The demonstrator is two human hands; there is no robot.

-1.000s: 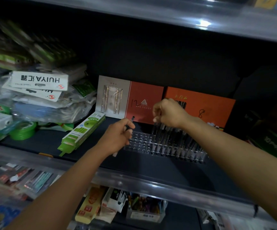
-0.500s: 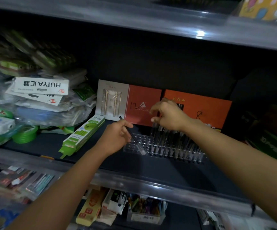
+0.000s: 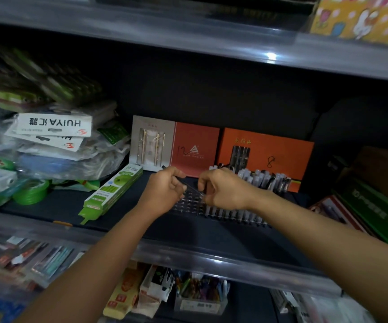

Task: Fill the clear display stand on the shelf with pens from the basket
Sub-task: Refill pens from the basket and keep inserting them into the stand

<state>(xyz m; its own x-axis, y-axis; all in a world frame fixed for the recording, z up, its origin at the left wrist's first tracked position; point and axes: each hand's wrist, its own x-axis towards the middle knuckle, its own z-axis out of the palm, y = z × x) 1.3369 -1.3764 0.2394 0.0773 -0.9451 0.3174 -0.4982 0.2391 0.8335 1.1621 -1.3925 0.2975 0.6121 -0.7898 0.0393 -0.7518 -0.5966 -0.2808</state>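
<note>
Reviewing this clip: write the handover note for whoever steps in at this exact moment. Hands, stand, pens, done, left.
Left hand: grips one dark slim pen, held slanted above the stand's empty holes.
Right hand: fingers pinch the same pen's lower end.
Clear plastic display stand: on the dark shelf before the orange boxes.
Done: right part holds upright pens.
Left: the left holes are bare; seat this pen, then continue. The basket is not in view.
</note>
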